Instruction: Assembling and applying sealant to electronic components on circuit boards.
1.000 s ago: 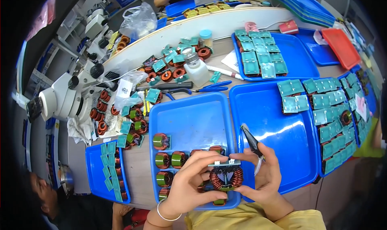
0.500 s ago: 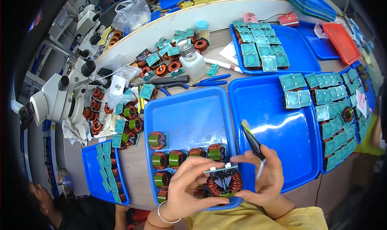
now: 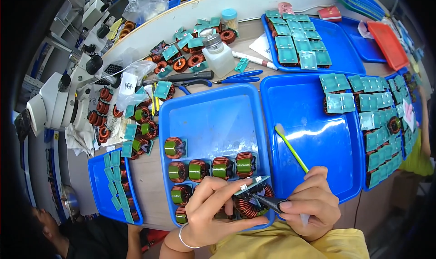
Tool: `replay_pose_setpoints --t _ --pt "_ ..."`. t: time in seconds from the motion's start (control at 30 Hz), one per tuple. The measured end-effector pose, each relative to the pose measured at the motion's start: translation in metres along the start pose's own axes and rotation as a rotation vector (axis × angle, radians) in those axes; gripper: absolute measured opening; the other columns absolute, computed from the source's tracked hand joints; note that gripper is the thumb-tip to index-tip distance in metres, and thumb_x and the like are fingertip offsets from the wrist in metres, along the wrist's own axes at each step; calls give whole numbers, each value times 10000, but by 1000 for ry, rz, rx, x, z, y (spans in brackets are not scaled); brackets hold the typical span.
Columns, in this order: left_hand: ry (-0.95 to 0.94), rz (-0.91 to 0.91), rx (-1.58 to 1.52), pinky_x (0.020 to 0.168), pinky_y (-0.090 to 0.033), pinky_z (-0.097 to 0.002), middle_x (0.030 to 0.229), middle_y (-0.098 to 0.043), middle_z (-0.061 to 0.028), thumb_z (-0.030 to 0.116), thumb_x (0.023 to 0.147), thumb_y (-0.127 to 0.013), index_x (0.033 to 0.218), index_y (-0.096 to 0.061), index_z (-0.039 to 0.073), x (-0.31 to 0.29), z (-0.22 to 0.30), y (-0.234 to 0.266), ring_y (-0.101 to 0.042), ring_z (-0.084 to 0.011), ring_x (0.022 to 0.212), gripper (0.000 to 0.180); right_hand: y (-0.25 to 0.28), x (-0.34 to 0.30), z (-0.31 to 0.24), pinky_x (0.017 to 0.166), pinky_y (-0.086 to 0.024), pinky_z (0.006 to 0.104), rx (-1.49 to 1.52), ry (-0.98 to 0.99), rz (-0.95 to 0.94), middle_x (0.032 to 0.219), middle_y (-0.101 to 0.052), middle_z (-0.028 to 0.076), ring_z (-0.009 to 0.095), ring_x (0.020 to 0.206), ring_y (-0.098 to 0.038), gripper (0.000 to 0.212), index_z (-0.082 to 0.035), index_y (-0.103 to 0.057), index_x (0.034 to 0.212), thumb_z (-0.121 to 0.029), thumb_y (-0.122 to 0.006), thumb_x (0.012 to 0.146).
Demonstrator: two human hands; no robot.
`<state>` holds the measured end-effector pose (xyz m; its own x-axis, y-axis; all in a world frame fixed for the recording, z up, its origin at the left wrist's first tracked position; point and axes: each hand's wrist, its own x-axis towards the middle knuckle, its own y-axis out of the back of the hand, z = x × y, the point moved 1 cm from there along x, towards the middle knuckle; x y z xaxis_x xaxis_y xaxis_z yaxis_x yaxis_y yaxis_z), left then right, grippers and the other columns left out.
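Note:
My left hand (image 3: 212, 209) is closed round a toroidal copper coil (image 3: 247, 208) with a small green circuit board (image 3: 251, 184) along its upper side. It holds the coil tilted over the front of a blue tray (image 3: 209, 109). My right hand (image 3: 314, 204) grips a black-handled pointed tool (image 3: 274, 203), whose pale tip reaches the coil's centre beside the board. The same hand also holds a thin green brush (image 3: 292, 151), which points up and away from the coil. Several coils with green bands (image 3: 198, 170) stand in rows in the tray.
A second blue tray (image 3: 290, 95) on the right bears board-topped coils (image 3: 374, 136). A smaller blue tray (image 3: 97, 182) stands left. Behind lie blue-handled pliers (image 3: 240, 78) and a pump bottle (image 3: 219, 59). A microscope (image 3: 52, 100) rises at left; a person (image 3: 86, 234) sits lower left.
My right hand has turned the black-handled tool from pointing at me to pointing left into the coil. The green brush now shows apart from it. The coil is tilted more.

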<state>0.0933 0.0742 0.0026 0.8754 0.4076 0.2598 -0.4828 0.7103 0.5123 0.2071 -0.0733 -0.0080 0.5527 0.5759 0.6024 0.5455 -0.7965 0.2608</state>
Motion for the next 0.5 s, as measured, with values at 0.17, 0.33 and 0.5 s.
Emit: replay_pose_setpoints --t 0.17,0.33,0.5 --pt "19 16 2 440 -301 -187 726 -463 2 219 497 -873 1009 -643 -8 -3 -2 -1 -378 -55 495 606 -4 2 2 578 -299 267 -11 3 -6 686 -622 -9 124 592 -527 286 -75 -689 847 -53 -775 575" --pt "-7 7 21 446 -311 -189 740 -471 0 212 495 -870 1010 -642 -7 -2 0 0 -384 -58 498 605 -5 2 2 578 -299 269 -23 10 -12 678 -623 -8 124 589 -531 291 -73 -690 845 -48 -774 567" --pt "-9 2 51 423 -344 -167 798 -501 -26 241 467 -880 1003 -643 -8 -4 -1 0 -414 -50 552 637 -4 3 1 588 -296 264 -29 -6 -25 671 -625 -11 122 588 -535 277 -75 -692 835 -46 -770 571"
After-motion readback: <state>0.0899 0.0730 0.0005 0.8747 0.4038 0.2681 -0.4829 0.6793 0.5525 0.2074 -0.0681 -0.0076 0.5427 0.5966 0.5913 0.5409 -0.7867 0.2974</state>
